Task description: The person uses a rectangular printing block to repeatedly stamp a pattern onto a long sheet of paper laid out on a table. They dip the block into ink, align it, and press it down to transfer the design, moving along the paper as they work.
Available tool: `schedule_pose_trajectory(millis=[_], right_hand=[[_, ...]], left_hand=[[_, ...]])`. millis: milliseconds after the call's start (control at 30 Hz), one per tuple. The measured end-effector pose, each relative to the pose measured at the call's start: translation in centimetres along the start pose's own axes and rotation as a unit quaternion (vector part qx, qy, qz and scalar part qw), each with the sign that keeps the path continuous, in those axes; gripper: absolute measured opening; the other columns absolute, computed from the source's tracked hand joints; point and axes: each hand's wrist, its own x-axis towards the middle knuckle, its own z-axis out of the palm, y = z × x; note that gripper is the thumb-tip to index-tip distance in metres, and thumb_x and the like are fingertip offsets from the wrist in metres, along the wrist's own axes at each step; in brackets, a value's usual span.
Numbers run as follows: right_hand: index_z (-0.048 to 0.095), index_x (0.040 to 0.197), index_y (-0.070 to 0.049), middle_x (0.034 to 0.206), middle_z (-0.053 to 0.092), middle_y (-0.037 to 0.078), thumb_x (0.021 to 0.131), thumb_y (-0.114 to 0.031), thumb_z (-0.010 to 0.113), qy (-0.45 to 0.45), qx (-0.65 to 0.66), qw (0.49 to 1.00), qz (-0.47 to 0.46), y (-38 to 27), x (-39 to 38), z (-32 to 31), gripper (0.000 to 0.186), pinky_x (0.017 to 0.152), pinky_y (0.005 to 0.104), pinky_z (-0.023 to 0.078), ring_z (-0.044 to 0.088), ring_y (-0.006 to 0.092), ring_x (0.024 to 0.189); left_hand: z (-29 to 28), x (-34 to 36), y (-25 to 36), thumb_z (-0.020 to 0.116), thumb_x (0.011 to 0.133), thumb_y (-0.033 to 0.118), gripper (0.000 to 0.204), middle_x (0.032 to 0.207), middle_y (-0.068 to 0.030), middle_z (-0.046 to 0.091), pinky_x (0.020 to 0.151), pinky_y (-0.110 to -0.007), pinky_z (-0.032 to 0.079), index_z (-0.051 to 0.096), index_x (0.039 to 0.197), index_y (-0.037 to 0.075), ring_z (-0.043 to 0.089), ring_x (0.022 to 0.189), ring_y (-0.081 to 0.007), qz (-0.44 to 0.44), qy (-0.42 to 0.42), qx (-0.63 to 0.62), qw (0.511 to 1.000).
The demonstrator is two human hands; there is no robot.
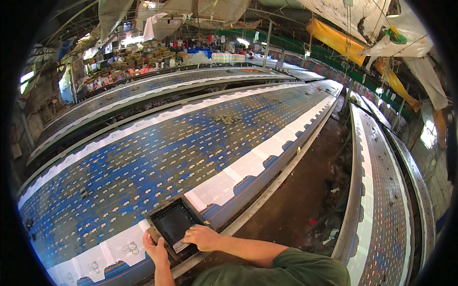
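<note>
A screen-printing frame (pixel 152 222) with wooden sides and a dark, ink-wet mesh lies over the white fabric strip at the near edge of the long table. My left hand (pixel 156 250) grips the frame's left near corner, thumb against the wood. Inside the frame's near end, my right hand (pixel 202 238) is closed around a squeegee (pixel 180 246), only part of which shows beneath the fingers. Left of the frame, the white fabric (pixel 112 252) bears dark outlines of a cartoon cat. The fabric under the frame is hidden.
The blue-grey printing table (pixel 157 162) runs far ahead, with small lumps (pixel 228 118) on it. A brown aisle floor (pixel 286 209) separates it from another long table (pixel 381 200) on the right. Stacked goods (pixel 148 57) stand at the back, and sheets (pixel 341 43) hang overhead.
</note>
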Motion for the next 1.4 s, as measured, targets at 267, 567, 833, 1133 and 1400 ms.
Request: schedule_pose_trajectory(millis=[267,567,833,1133,1400], right_hand=[[0.082,0.131,-0.009,0.122,0.079,0.011,0.085,0.004,0.064,-0.033,0.005,0.999,0.028,-0.3,0.8,-0.9,0.050,0.108,0.0470,0.055,0.070,0.0339,0.118],[0.083,0.127,-0.010,0.116,0.079,0.013,0.084,0.005,0.067,-0.013,0.025,1.000,0.014,0.1,0.5,-0.4,0.049,0.105,0.0483,0.055,0.071,0.0361,0.115],[0.082,0.122,-0.011,0.120,0.078,0.007,0.087,-0.006,0.068,0.012,0.014,0.999,-0.028,0.7,0.0,-1.3,0.038,0.100,0.0470,0.054,0.070,0.0303,0.116],[0.083,0.118,-0.009,0.118,0.080,0.007,0.078,0.004,0.080,0.205,0.064,0.977,0.004,7.4,-6.6,-4.9,0.042,0.101,0.0464,0.058,0.074,0.0308,0.115],[0.083,0.115,-0.002,0.119,0.080,0.012,0.085,0.012,0.075,0.204,0.100,0.974,0.006,17.7,-13.9,-10.9,0.034,0.100,0.0474,0.062,0.075,0.0362,0.115]], left_hand=[[0.3,-0.5,0.0,0.062,0.098,-0.017,0.078,0.155,-0.0188,0.065,0.116,-0.039,0.051,0.039,0.170,0.000,0.066,0.135,-0.0263,0.009,0.016,-0.010,1.000],[2.0,-0.7,-1.3,0.069,0.089,-0.016,0.087,0.165,-0.0203,0.054,0.128,-0.043,0.041,0.039,0.171,-0.004,0.056,0.149,-0.0313,0.082,0.031,0.042,0.995],[2.6,-0.9,-1.5,0.071,0.078,-0.010,0.095,0.163,-0.0198,0.055,0.130,-0.043,0.039,0.044,0.169,-0.004,0.055,0.151,-0.0317,0.094,0.088,0.085,0.988],[12.3,-1.7,-1.5,0.070,0.078,-0.012,0.095,0.163,-0.0200,0.058,0.127,-0.041,0.044,0.046,0.170,-0.003,0.059,0.148,-0.0295,0.200,0.101,0.132,0.966],[26.2,-2.7,-5.9,0.073,0.078,-0.008,0.095,0.157,-0.0210,0.062,0.124,-0.041,0.047,0.047,0.168,-0.003,0.062,0.143,-0.0302,0.170,0.102,0.145,0.970]])
